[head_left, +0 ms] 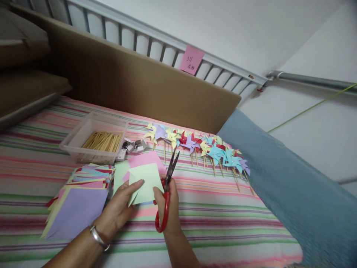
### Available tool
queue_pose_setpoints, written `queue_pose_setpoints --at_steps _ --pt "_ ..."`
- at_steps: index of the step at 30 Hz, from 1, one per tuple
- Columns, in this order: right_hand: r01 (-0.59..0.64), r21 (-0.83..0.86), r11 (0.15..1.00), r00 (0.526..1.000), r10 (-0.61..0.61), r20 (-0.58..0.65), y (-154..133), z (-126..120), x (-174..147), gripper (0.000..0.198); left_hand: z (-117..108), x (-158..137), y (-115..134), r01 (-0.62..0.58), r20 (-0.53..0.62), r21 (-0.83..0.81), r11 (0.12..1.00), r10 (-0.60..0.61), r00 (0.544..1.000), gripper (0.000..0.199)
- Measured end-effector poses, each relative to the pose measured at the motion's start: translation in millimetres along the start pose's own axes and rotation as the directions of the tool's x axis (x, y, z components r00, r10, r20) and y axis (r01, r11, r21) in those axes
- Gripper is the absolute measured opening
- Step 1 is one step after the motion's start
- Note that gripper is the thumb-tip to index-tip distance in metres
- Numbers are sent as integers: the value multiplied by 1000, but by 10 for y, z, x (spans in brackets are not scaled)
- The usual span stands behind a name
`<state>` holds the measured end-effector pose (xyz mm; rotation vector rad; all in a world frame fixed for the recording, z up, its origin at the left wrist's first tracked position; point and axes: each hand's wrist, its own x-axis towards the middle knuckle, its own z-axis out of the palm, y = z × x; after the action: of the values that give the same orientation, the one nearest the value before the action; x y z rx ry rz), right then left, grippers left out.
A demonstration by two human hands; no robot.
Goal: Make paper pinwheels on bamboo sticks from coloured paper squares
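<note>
Pale-green paper [147,183] pinched in left grip [119,204]; right grip [173,208] closed around red-handled scissors [167,181], blades apart.

the left wrist [102,222] carried one bracelet [96,236]: a narrow, rigid band, silver in colour, with a smooth, reflective surface and a rounded profile. the band was fitted between the left hand [118,208] and the left forearm [76,242]. bright highlights showed along its outer face; its underside was out of sight. the left forearm was bare to the near edge of the view. the right hand [173,211] was bare, as were the right wrist [173,231] and the visible length of the right forearm [181,249].
</note>
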<state>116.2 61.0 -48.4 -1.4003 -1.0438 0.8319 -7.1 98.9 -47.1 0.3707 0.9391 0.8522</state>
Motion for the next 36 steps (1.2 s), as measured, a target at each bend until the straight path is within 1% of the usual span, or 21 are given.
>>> queue_pose_setpoints --at_steps 3,6,9,11,13,15,16,18,20,21,26,31,36 --pt "-8 -17 1000 1000 8 14 22 18 -12 27 30 -23 15 -14 46 46 999 12 999 29" --pt "-30 -7 1000 999 31 36 68 30 -9 28 -7 27 83 -115 89 80 990 108 990 27" --pt "-55 -3 998 995 55 86 120 24 3 29 -125 106 275 -207 81 181 961 195 977 26" --pt "-68 -24 997 984 71 164 135 9 0 31 -224 132 457 -239 74 240 941 228 971 30" --pt "-91 -67 994 959 106 263 128 -10 -22 32 -316 127 641 -262 34 308 915 264 964 32" --pt "-113 -123 986 921 151 360 103 -22 -62 34 -393 100 793 -265 -12 375 888 290 957 32" --pt "-126 -150 980 898 178 403 88 -22 -87 34 -425 84 851 -254 -24 401 880 287 958 32" --pt "-164 -199 966 855 240 459 63 -11 -134 34 -477 60 929 -233 -13 423 875 263 965 32" --pt "-199 -241 950 826 295 480 49 13 -169 33 -515 51 968 -221 3 430 876 243 970 32" --pt "-205 -263 943 819 312 481 47 26 -180 32 -528 51 977 -219 6 432 875 240 971 32" --pt "-174 -327 929 811 324 488 64 57 -187 26 -535 44 987 -212 1 434 876 235 972 35" --pt "-172 -353 920 789 343 510 91 65 -191 29 -501 9 989 -215 -11 418 883 241 970 40" --pt "-169 -362 917 782 349 516 94 84 -191 26 -518 27 977 -216 -2 420 881 239 971 41"
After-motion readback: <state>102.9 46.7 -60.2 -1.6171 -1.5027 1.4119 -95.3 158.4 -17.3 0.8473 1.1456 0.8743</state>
